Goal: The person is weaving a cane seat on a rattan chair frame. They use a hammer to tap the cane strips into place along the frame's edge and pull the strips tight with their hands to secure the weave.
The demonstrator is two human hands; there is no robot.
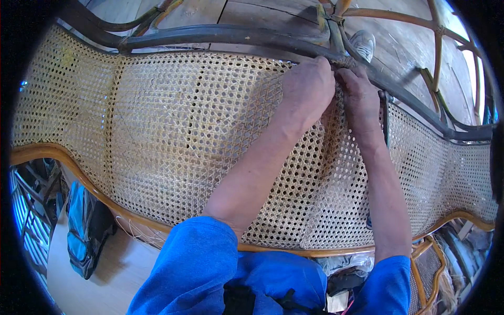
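A long sheet of woven cane webbing with rows of open holes spans a curved wooden frame. Along the far dark rail, right of the middle, both my hands are close together at the webbing's edge. My left hand is closed in a fist-like pinch there; whatever its fingertips grip is hidden. Beside it, my right hand has its fingers bent inward against the same edge, and what they hold cannot be made out. Below my hands the webbing bulges and folds loosely. A dark upright strip stands just right of my right wrist.
A light brown curved rail borders the near side. Bent poles rise beyond the far rail, near a shoe on the plank floor. A blue and black backpack lies at lower left. Another framed cane piece is at lower right.
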